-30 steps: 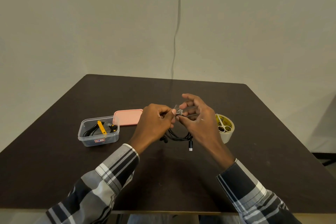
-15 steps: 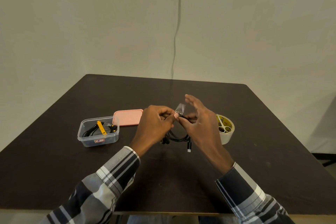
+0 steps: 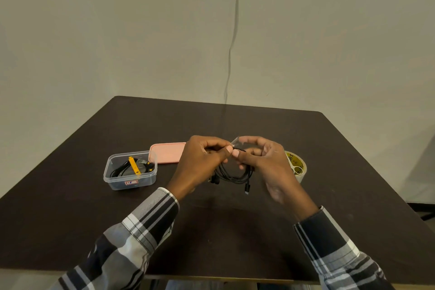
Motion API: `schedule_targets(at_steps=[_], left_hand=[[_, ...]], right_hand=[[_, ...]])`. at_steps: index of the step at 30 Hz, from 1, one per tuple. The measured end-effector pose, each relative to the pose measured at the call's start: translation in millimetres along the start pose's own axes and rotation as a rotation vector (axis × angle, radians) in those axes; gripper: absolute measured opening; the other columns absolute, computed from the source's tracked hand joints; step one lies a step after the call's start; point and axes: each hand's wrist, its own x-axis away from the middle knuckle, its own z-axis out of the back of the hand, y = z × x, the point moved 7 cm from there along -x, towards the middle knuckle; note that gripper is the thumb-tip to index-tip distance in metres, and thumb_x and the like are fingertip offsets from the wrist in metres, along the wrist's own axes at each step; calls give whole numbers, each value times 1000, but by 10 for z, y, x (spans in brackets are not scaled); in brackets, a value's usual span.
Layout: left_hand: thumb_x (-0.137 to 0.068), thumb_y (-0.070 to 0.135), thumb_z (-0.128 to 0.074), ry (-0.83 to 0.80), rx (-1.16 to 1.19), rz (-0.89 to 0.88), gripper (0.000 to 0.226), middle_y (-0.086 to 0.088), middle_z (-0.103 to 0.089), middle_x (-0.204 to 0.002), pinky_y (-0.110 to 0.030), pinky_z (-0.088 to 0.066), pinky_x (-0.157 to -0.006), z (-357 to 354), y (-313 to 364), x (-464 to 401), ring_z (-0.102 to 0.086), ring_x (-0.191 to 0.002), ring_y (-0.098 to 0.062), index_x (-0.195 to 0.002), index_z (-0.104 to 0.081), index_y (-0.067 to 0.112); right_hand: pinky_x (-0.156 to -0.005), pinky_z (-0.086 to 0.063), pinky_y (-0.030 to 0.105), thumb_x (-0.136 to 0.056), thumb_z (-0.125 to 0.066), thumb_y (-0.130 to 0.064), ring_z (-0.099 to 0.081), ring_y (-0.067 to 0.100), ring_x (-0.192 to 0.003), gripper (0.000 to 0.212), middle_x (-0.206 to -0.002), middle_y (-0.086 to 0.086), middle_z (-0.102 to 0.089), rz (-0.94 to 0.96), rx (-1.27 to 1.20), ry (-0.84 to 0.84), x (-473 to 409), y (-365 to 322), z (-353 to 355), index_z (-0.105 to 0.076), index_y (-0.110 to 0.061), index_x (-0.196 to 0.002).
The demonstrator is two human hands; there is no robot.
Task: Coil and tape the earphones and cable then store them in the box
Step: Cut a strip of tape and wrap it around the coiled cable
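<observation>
Near the middle of the frame, both hands are up off the table (image 3: 353, 148) with a black coil (image 3: 235, 175) hanging between them. The left hand (image 3: 202, 160) pinches the top of the coil with thumb and fingers curled. The right hand (image 3: 266, 160) pinches a small clear bit of tape (image 3: 236, 141) at the same spot.

A moment ago the right fingers stood up straight and spread, and the tape stuck up loose. Now they have curled down over the coil, and the tape lies lower and closer to the wire. I think the tape is being wrapped round the coil right now. It does not look pressed flat yet, so this coil is not ready to be put away.

A plug end (image 3: 247, 188) hangs down from the coil at the lower right, and small dark buds (image 3: 214, 181) hang at the lower left.

To the left sits the clear box (image 3: 113, 180), open, with another black wire and something yellow already in it. Its pink lid (image 3: 164, 152) lies just behind it. The box has a small red and white sticker on the front, too small to read.

To the right, partly behind the right hand, is the tape roll (image 3: 303, 167). It has a yellow label with dark letters, but I cannot make them out.
</observation>
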Motion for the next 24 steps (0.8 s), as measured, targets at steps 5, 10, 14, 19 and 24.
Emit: schedule_targets(at_steps=[5, 10, 14, 19, 24], left_hand=[[-87, 8, -72, -12, 24, 5, 12, 0, -76, -79, -30, -59, -72, 3, 2, 1, -72, -71, -18, -91, -79, 17], [-87, 8, -72, -30, 26, -7, 12, 1, -77, -82, -33, -60, -77, -10, 13, -11, -72, -80, -17, -93, -79, 15], [-86, 7, -72, -46, 43, -10, 13, 2, -77, -84, -34, -59, -82, -23, 33, -12, -73, -84, -14, -91, -79, 17], [-86, 5, -72, -55, 61, -19, 14, 2, -78, -85, -35, -59, -84, -43, 57, -2, -73, -86, -13, -90, -79, 16], [-85, 6, -74, -51, 53, 5, 13, 3, -78, -85, -34, -59, -85, -71, 44, 12, -73, -86, -12, -90, -79, 17]], right_hand=[[-69, -57, 27, -64, -84, -14, -70, 20, -77, 57, -86, 13, -76, -51, -175, -17, 30, 10, 0, -66, -4, -117], [-69, -60, 23, -72, -81, -3, -73, 21, -85, 51, -101, 19, -76, -107, -326, -32, 40, 16, -3, -64, 1, -120], [-69, -61, 23, -73, -79, -2, -74, 22, -83, 47, -101, 19, -76, -120, -364, -19, 52, 15, 7, -64, 1, -117], [-68, -62, 26, -67, -82, -11, -74, 22, -78, 51, -100, 21, -75, -145, -385, -1, 60, 35, 4, -67, 2, -114], [-75, -61, 25, -72, -80, -3, -74, 22, -90, 48, -96, 15, -76, -136, -427, 14, 33, 46, 29, -65, 6, -116]])
